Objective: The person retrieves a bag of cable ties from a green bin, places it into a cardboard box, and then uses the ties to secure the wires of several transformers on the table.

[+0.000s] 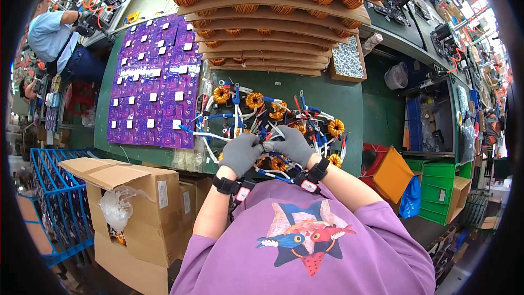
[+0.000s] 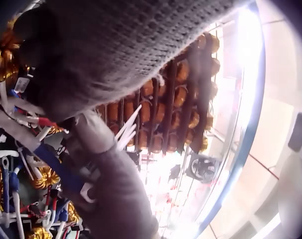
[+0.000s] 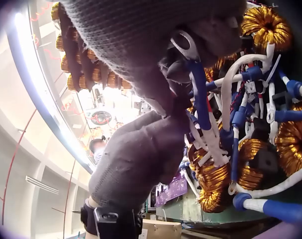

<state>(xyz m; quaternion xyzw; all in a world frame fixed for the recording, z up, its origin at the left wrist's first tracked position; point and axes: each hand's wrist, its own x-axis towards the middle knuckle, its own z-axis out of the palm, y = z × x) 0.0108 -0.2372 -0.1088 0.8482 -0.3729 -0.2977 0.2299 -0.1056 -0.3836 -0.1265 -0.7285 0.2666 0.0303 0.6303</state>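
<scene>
Both hands wear grey knit gloves and meet over a heap of copper-wound toroid coils with white leads. My right hand [image 1: 292, 146] pinches several thin white cable ties [image 2: 126, 130], whose ends stick out past its fingers. A lead with a blue sleeve [image 3: 197, 84] and a ring terminal [image 3: 185, 46] lies against that hand. My left hand [image 1: 242, 154] has its fingers bent, their tips right at the right hand's fingertips. I cannot tell what it pinches, since the tips are hidden. A toroid coil [image 1: 278, 162] lies just below the hands, another coil [image 1: 254, 100] beyond them.
Purple circuit boards [image 1: 158, 87] cover the left of the green table [image 1: 338, 98]. At the back rises a stack of cardboard sheets [image 1: 267, 27] layered with coils. A tray of small parts [image 1: 349, 59] stands beside it. An opened carton [image 1: 136, 202] is at lower left.
</scene>
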